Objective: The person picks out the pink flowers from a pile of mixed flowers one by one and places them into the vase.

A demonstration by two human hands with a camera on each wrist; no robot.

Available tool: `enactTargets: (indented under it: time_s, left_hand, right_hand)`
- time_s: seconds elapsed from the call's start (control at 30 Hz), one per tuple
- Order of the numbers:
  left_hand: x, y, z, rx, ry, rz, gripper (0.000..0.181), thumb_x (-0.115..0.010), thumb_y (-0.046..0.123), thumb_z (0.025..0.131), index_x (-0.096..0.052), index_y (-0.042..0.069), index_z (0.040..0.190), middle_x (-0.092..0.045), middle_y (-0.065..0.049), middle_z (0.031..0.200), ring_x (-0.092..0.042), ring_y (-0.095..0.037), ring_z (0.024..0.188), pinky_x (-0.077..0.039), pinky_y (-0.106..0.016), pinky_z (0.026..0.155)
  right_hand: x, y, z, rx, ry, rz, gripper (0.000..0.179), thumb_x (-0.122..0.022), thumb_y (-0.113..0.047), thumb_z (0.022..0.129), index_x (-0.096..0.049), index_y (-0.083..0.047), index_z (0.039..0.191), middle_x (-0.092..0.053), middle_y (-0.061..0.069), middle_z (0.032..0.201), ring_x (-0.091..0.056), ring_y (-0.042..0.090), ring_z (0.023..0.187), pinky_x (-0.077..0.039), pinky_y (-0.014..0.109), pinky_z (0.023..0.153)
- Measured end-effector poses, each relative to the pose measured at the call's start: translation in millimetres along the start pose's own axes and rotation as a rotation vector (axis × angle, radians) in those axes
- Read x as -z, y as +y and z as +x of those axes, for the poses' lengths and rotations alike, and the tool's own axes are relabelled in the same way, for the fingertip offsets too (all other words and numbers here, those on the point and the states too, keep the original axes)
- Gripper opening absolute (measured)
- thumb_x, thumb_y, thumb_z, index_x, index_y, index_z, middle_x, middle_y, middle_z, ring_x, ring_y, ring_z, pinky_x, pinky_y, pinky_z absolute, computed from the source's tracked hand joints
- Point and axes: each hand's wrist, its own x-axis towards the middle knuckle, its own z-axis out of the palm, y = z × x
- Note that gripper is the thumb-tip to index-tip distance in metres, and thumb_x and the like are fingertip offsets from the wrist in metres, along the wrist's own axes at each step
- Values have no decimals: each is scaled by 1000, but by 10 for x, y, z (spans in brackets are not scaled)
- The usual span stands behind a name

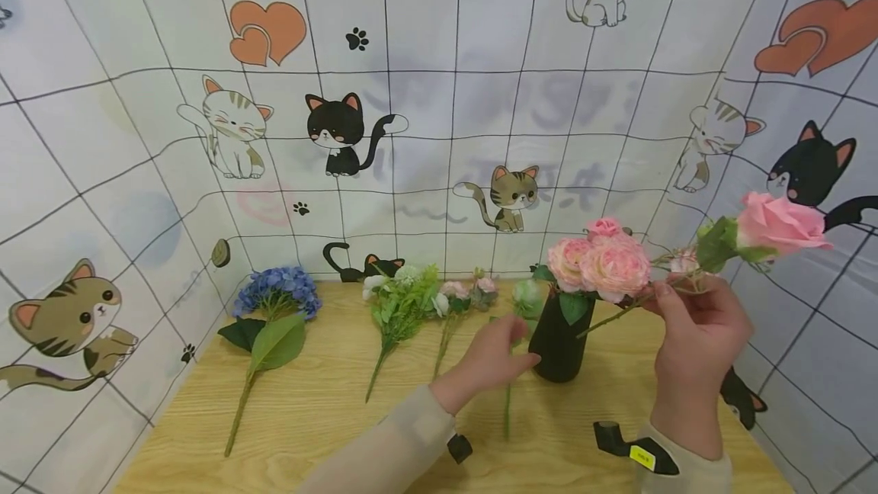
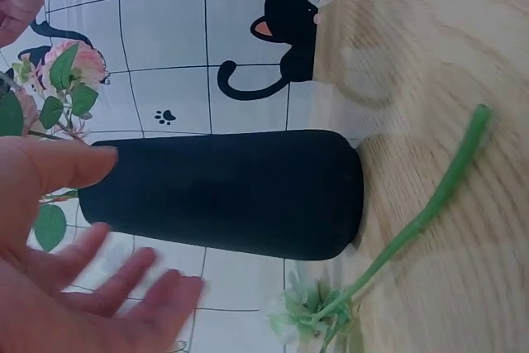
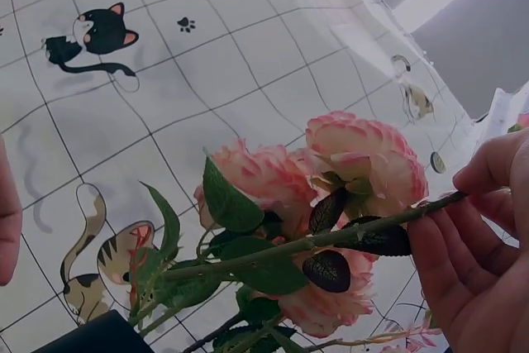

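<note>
My right hand (image 1: 703, 326) pinches the stem (image 3: 289, 247) of a pink rose (image 1: 782, 227) between thumb and fingers. The bloom points up and right, while the stem slants down-left across the front of the black vase (image 1: 559, 345). Whether the stem's lower end is inside the vase cannot be told. Pale pink peonies (image 1: 613, 265) with green leaves stand in the vase. My left hand (image 1: 487, 357) is beside the vase, fingers loosely spread and holding nothing. In the left wrist view its thumb overlaps the vase's upper part; contact is unclear.
On the wooden table (image 1: 288, 433) lie a blue hydrangea (image 1: 277, 292), a leafy green bunch (image 1: 401, 307) and small pink flowers (image 1: 463, 296). A pale green flower (image 2: 310, 312) lies beside the vase, its stem pointing forward. Cat-print cloth (image 1: 425, 113) hangs around the table's back and sides.
</note>
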Motion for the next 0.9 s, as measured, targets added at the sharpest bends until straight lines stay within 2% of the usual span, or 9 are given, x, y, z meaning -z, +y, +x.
enactTargets:
  time_s: [0.17,0.37,0.5,0.63,0.73,0.8,0.9]
  left_hand:
    - [-31,62,65,-19,71,-55,31,-76,30,101,-64,18,126,-68,-3,132,-65,-20,123,-56,-34,99]
    - [-80,82,164,-41,102,-49,35,-78,26,99,-64,13,129,-68,-5,131,-65,-19,118,-55,-33,97]
    - [-105,89,204,-40,94,-40,40,-79,24,98,-63,9,132,-67,-7,132,-64,-20,117,-55,-35,97]
    - [-127,100,241,-13,87,-27,42,-80,25,97,-63,9,131,-66,-4,133,-64,-22,119,-55,-36,98]
    - [-156,102,279,5,83,-13,44,-81,27,96,-62,10,132,-66,-3,133,-64,-24,120,-55,-35,97]
    - [-176,102,310,20,76,-8,49,-82,28,96,-61,10,136,-65,-4,135,-64,-25,121,-55,-36,98]
    - [-207,98,359,62,60,-22,59,-83,31,94,-57,10,143,-63,-7,142,-62,-26,127,-55,-40,101]
  right_hand:
    - [73,31,50,23,55,-66,20,-67,21,89,-57,32,103,-75,14,86,-72,17,66,-61,22,62]
    - [168,89,139,53,117,-60,18,-66,24,85,-59,32,100,-75,15,83,-70,18,64,-60,21,62]
    - [213,150,160,64,143,-154,19,-69,20,86,-61,29,100,-76,13,85,-72,15,65,-61,19,64]
    - [236,200,168,30,160,-369,19,-73,14,89,-68,22,106,-78,6,92,-74,9,72,-60,16,70]
    - [244,228,165,22,142,-543,21,-74,8,93,-71,16,113,-79,-2,97,-74,3,78,-60,14,75]
    - [251,249,161,36,117,-578,24,-74,7,94,-71,16,116,-79,-5,99,-74,2,80,-59,13,76]
    - [252,272,156,39,89,-575,25,-75,6,95,-71,16,118,-79,-6,102,-75,3,84,-60,14,78]
